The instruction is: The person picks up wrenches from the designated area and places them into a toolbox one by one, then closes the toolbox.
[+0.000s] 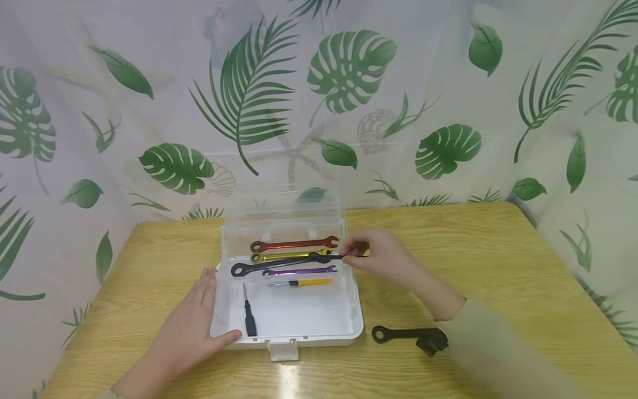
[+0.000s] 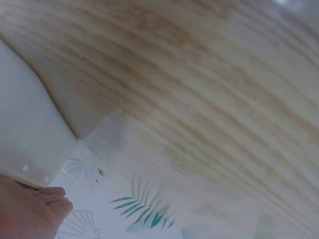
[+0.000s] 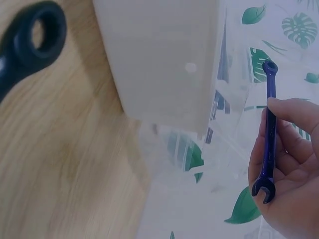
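Pinching slim dark-blue metal wrench (image 3: pixel 269 130) in your right hand (image 1: pixel 384 257), above clear plastic toolbox's (image 1: pixel 349 324) right edge | left hand (image 1: pixel 191 327) lying flat, bracing box | wrench seeming light, rigid, slick; you are gripping mid-shank.

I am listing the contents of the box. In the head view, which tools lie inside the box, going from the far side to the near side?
Red wrench → gold wrench → long black wrench, whose end the right hand holds → purple wrench → yellow-handled screwdriver → black screwdriver, nearest.
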### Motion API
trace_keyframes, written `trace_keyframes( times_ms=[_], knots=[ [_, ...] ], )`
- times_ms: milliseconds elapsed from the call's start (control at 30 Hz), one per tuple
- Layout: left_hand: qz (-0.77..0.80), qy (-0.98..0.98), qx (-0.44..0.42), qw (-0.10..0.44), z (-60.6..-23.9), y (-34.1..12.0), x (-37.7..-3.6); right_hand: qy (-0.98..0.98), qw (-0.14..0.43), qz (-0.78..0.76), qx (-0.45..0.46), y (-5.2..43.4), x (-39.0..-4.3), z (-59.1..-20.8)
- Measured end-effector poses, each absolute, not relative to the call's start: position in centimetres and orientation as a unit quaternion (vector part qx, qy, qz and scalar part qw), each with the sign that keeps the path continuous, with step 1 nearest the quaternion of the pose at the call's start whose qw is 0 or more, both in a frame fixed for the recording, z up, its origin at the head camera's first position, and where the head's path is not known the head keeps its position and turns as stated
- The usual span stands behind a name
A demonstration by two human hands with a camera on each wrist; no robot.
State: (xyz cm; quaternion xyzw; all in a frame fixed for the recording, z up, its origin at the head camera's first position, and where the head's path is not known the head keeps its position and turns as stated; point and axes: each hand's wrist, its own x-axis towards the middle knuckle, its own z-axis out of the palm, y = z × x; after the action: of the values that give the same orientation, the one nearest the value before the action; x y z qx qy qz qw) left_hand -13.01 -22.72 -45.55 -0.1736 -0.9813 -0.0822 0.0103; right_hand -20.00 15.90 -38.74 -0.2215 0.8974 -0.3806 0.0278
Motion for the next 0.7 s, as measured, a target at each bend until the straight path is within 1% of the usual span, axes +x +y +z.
trace_keyframes(
  times_ms=[300, 600, 700],
  knots=[
    [-0.086, -0.982, -0.171, 0.008, -45.5, -22.7, -13.0, 0.888, 0.038, -0.393, -0.233, 13.7, -20.7, -38.2],
    [-0.089, -0.981, -0.175, 0.012, -45.7, -22.8, -13.0, 0.879, 0.066, -0.406, -0.242, 11.7, -21.2, -38.6],
    [-0.089, -0.980, -0.175, 0.014, -45.7, -22.8, -13.0, 0.878, 0.066, -0.401, -0.252, 11.1, -21.3, -38.8]
  ],
)
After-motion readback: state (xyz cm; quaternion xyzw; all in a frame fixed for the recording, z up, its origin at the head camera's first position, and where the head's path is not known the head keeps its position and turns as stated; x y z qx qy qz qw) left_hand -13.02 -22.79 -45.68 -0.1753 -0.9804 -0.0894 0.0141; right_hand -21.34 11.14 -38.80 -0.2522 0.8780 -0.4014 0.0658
